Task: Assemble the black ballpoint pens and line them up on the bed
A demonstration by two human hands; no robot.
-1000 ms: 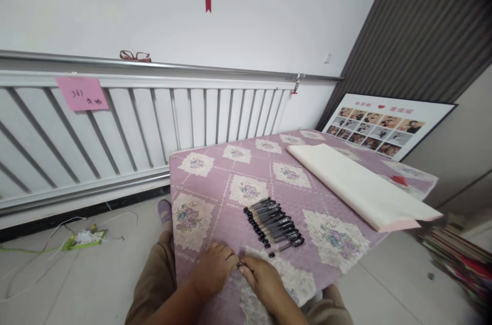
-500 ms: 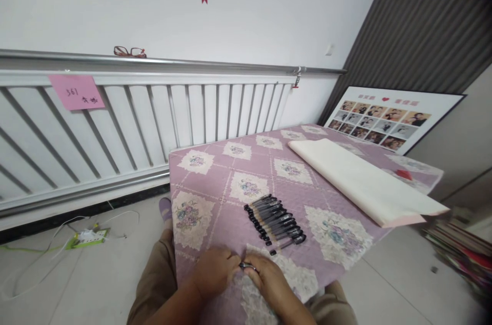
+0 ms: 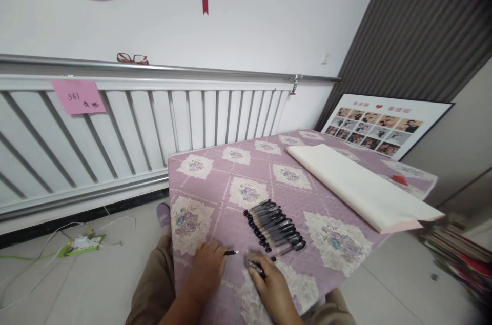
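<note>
My left hand [image 3: 209, 263] is closed around a pen [image 3: 231, 252]; its dark front end and pale tip stick out toward the right. A short gap away, my right hand [image 3: 271, 284] grips a small black pen cap [image 3: 257, 267] with a shiny strip, partly covered by the fingers. Just beyond the right hand lies a slanting row of several black-capped pens [image 3: 279, 227], side by side on the purple flowered tablecloth [image 3: 215, 186]. The nearest pen's black end is close to my right fingers.
A folded cream sheet [image 3: 346, 181] lies on the right part of the table. Behind it leans a photo board [image 3: 376, 122]. The white radiator [image 3: 200, 115] runs along the wall, with glasses [image 3: 132, 58] on its pipe. A power strip [image 3: 82, 244] with cables is on the floor.
My hands were together on the pen and have moved apart. The pen's tip now shows bare at the left hand, and the cap is in the right. The view has tilted up slightly.
</note>
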